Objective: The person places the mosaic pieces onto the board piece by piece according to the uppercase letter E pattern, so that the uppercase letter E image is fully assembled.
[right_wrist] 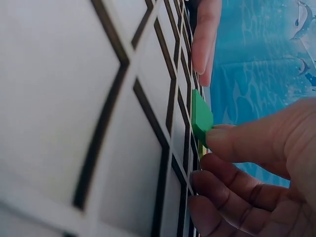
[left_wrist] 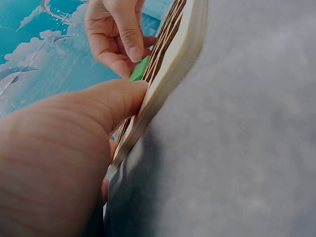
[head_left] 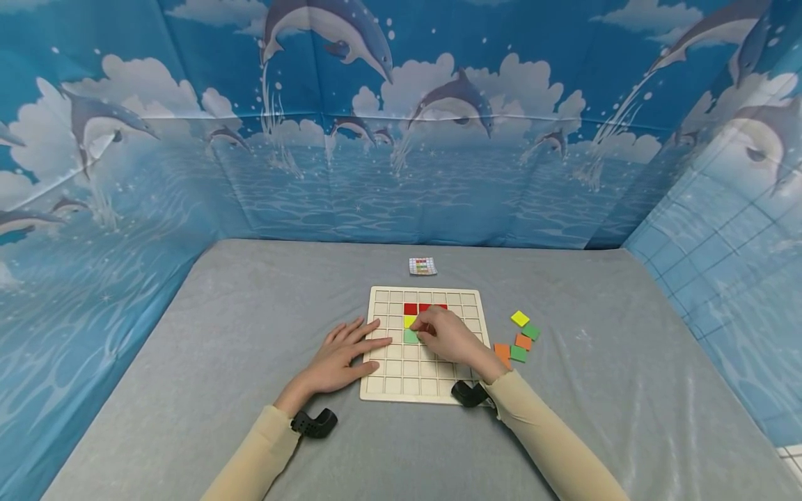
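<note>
The wooden grid board (head_left: 401,386) lies flat with coloured tiles in its cells. My right hand (head_left: 447,337) bends over the board's middle, its thumb and fingertips pinching the near corner of a green tile (right_wrist: 201,117), which sits tilted at a cell. Above that green tile, a yellow tile (head_left: 409,321) and a red tile (head_left: 410,309) lie in the same column. More red tiles (head_left: 432,307) in the top row are partly hidden behind my right hand. My left hand (head_left: 341,358) rests spread at the board's left edge, thumb (left_wrist: 129,96) and fingertips touching it.
Right of the board lie loose tiles: a yellow one (head_left: 520,319), green ones (head_left: 531,332) and orange ones (head_left: 502,351). A small pattern card (head_left: 422,266) lies beyond the board on the grey cloth (head_left: 250,292). A dolphin-print curtain (head_left: 401,188) stands behind.
</note>
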A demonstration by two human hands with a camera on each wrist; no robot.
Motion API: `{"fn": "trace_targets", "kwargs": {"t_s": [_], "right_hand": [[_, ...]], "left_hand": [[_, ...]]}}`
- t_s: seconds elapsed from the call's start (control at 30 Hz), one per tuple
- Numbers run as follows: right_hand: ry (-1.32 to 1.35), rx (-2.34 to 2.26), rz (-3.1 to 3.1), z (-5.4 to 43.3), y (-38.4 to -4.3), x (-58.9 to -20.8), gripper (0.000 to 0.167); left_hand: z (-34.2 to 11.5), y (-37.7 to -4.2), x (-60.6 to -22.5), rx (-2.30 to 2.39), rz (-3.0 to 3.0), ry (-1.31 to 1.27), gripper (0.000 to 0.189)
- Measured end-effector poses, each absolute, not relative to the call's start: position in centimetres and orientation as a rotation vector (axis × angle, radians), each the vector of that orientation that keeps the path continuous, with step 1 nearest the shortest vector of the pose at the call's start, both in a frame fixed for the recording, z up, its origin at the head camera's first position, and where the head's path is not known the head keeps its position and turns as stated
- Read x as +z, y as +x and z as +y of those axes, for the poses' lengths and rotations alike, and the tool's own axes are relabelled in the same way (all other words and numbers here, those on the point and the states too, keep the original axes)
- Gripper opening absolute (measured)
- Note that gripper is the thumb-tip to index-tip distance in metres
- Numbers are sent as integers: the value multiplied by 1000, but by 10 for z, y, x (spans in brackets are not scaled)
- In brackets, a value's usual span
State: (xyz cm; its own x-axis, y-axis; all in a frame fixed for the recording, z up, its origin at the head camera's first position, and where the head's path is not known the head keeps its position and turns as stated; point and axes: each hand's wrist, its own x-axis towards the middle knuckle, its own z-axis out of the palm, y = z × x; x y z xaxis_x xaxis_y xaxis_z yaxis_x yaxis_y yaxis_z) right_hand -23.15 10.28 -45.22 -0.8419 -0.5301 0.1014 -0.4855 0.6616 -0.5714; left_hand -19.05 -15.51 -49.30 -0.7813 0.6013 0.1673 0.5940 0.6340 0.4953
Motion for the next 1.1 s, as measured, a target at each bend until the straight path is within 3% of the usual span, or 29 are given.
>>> {"fn": "trace_targets", "kwargs": {"t_s": [0.5, 1.1], "right_hand": [[-1075, -1059, 2598, 136, -224, -446, 9], [-818, -969, 2686, 241, -220, -427, 11]], "left_hand": [[-155, -190, -494, 850, 2828, 1034, 48], [-156, -192, -497, 866, 2827, 1045, 47]]}}
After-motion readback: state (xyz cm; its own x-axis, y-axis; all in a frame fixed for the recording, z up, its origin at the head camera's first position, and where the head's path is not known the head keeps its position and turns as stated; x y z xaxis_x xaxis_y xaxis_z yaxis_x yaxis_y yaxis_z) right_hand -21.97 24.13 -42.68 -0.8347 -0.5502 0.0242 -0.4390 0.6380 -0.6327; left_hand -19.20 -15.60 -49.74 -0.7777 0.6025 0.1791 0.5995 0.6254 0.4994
